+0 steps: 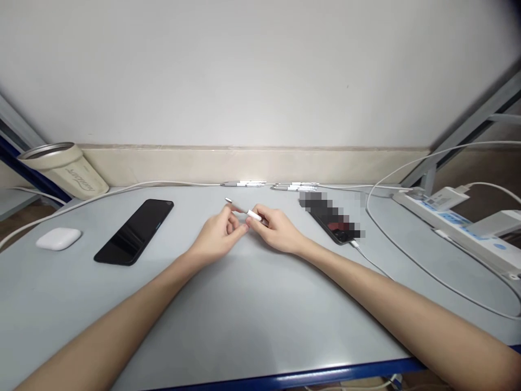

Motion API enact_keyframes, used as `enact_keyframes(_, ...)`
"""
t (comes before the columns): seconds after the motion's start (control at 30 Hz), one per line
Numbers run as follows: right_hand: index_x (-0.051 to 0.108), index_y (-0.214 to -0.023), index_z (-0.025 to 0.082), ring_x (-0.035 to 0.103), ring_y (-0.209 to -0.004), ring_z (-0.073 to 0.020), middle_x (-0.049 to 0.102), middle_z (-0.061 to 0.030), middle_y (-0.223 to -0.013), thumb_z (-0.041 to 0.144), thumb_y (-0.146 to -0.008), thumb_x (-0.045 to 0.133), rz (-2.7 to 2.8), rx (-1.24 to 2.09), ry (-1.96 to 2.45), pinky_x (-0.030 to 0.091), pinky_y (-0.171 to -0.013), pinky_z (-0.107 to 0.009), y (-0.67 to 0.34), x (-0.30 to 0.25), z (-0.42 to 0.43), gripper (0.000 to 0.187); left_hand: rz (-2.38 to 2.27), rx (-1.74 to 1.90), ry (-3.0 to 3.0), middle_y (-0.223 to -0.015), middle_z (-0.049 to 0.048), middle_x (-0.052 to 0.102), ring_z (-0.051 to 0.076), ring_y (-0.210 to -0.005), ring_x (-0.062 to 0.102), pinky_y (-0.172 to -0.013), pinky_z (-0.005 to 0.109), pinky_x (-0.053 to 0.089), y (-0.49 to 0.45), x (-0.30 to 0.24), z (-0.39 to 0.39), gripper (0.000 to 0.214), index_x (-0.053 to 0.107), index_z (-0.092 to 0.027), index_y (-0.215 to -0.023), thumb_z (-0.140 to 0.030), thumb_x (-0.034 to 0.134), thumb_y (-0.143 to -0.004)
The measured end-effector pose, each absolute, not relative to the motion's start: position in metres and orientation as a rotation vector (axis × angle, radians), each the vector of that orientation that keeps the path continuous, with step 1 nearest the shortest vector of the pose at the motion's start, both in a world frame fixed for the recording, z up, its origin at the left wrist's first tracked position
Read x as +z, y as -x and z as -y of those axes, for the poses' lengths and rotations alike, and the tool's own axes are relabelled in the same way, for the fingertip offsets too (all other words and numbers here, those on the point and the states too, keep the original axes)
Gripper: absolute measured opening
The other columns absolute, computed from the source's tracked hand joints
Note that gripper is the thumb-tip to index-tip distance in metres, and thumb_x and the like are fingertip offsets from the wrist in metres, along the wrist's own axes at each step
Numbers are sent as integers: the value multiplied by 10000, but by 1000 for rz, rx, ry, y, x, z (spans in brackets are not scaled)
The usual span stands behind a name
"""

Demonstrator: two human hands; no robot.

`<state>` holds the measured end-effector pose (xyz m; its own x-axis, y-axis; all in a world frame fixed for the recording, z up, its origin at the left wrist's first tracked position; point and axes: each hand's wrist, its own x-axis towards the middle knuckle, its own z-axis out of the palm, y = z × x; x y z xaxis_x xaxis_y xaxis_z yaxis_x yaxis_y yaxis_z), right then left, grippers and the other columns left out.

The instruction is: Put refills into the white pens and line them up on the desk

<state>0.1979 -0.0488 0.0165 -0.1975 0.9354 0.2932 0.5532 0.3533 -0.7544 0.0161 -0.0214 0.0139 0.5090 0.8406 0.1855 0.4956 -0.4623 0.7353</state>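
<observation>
Both my hands meet at the middle of the grey table (244, 315). My left hand (217, 236) and my right hand (274, 228) pinch a short white cable (244, 209) with a silver plug at its far end. The fingers of both hands are curled round it. A black phone (136, 231) lies face up to the left of my left hand. A second black phone (331, 220) lies to the right of my right hand with a white charging cable plugged into its near end.
A white earbud case (58, 238) sits at the far left, a beige cup (67, 168) lies tilted behind it. Several white cables (271, 185) lie along the back edge. A white power strip (459, 225) with adapters and looping white cords occupies the right side.
</observation>
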Motion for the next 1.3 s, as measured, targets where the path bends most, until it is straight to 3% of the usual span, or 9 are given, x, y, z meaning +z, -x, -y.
enact_keyframes(0.17,499,-805,198,407,-559,-105,485,32,-629,403,-946,382,2118,427,1404,261,-555,-223,-209,19,51,275,-1103,914,-1988,-791,-25,563,105,-651,511,-632,224,438,-15,16,19,452,454,-230,-1175,-462,572,-805)
enact_keyframes(0.33,526,-823,198,438,-581,-115,561,-1,-681,399,-969,343,2267,275,1417,248,-569,-228,-212,15,47,309,-1159,920,-2283,-835,2,609,130,-695,539,-682,254,423,-11,19,17,257,614,-231,-960,-428,472,-879)
enact_keyframes(0.63,575,-840,211,517,-604,-138,628,-27,-703,458,-975,294,2381,111,1490,226,-566,-242,-209,10,47,398,-1208,659,-2463,-839,-7,667,157,-781,591,-688,262,395,-9,11,15,399,609,-218,-791,-379,283,-952)
enact_keyframes(0.83,579,-871,215,542,-635,-147,656,-37,-768,443,-980,278,2369,49,1574,217,-558,-249,-211,14,49,393,-1226,663,-2358,-709,-40,603,138,-620,551,-619,250,401,-11,12,16,315,545,-245,-1098,-446,399,-905)
enact_keyframes(0.9,584,-877,219,549,-658,-145,659,-31,-797,440,-978,293,2367,54,1566,223,-557,-246,-215,15,49,380,-1202,648,-2380,-713,-39,603,140,-647,558,-640,250,405,-11,13,16,281,547,-248,-1085,-416,414,-902)
enact_keyframes(1.07,605,-959,226,569,-777,-154,655,-38,-869,417,-977,328,2367,79,1476,273,-599,-236,-219,14,47,336,-1195,628,-2411,-742,-14,603,144,-690,551,-642,257,394,-12,14,17,348,593,-221,-826,-389,311,-941)
enact_keyframes(1.2,597,-992,228,576,-814,-159,659,-35,-900,387,-980,332,2339,125,1451,307,-635,-237,-218,11,46,309,-1215,710,-2354,-878,-15,594,122,-660,521,-663,260,418,-12,13,17,252,545,-245,-1060,-394,474,-870)
enact_keyframes(1.3,593,-995,224,582,-825,-164,662,-38,-916,382,-978,337,2332,143,1460,326,-658,-242,-217,11,46,302,-1208,720,-2339,-886,-15,587,121,-678,519,-674,265,420,-11,12,16,195,538,-233,-1002,-358,478,-865)
